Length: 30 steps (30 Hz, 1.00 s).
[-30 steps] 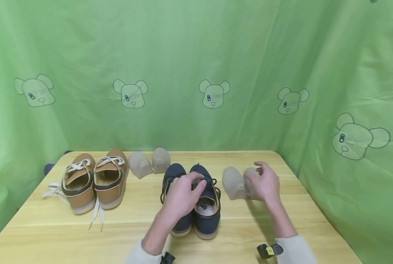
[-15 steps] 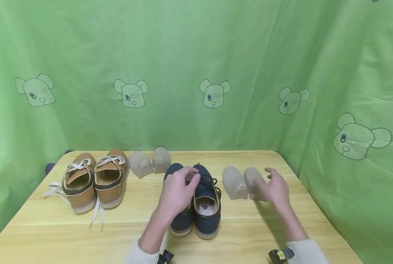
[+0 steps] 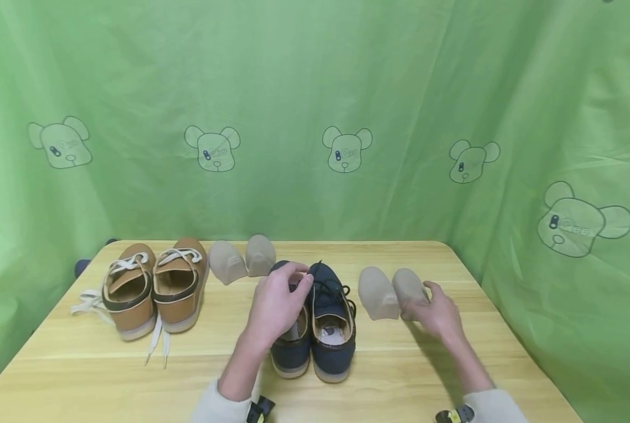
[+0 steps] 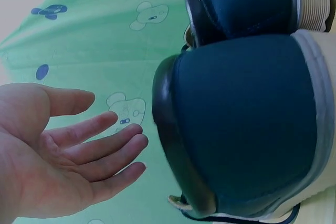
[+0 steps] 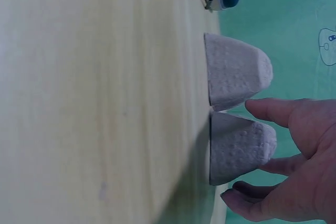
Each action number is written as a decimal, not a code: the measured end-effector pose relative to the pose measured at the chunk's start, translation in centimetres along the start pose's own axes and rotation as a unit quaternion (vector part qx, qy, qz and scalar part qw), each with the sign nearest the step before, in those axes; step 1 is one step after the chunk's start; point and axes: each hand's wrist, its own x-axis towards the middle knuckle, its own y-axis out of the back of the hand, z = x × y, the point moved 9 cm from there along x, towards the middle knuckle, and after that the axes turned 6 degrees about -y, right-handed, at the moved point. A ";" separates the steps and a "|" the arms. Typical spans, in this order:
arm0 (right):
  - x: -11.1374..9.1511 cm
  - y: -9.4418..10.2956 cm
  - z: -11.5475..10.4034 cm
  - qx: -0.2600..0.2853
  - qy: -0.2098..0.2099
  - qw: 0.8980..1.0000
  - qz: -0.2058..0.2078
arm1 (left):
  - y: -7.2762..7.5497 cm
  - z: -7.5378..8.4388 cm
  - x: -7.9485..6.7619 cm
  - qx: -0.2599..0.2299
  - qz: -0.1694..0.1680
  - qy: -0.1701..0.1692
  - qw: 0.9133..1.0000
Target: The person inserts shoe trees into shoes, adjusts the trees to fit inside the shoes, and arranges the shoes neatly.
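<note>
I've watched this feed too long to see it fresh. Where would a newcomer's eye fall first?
Probably the green curtain, printed with animal faces, across the background. Next, the dark blue shoes near the middle of the table, with the left hand above the left one; the right hand is at the rightmost grey shoe insert. Brown shoes stand at the left.

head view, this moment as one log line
left hand: open, over left navy shoe | right hand: open, at rightmost grey insert, touch unclear
</note>
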 end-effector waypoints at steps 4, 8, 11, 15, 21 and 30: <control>0.0 -0.5 0.0 -0.006 0.009 1.000 -0.003 | -0.5 0.3 -0.1 -0.003 -0.008 -0.003 1.000; 0.1 -0.7 0.1 -0.021 0.013 1.000 0.004 | -0.5 0.4 -0.2 0.003 -0.009 -0.005 1.000; 0.1 -0.7 0.2 -0.033 0.014 0.999 0.010 | -0.7 0.3 -0.2 0.004 -0.012 -0.003 1.000; 0.2 -0.7 0.3 -0.045 0.021 0.999 0.016 | -0.9 0.5 -0.2 0.003 -0.015 -0.003 1.000; 0.2 -0.7 0.6 -0.046 0.021 0.998 0.030 | -1.0 0.5 -0.2 0.004 -0.014 -0.006 1.000; 0.3 0.0 1.5 -0.015 -0.011 0.998 0.052 | -1.1 0.7 -0.2 0.010 -0.005 -0.020 1.000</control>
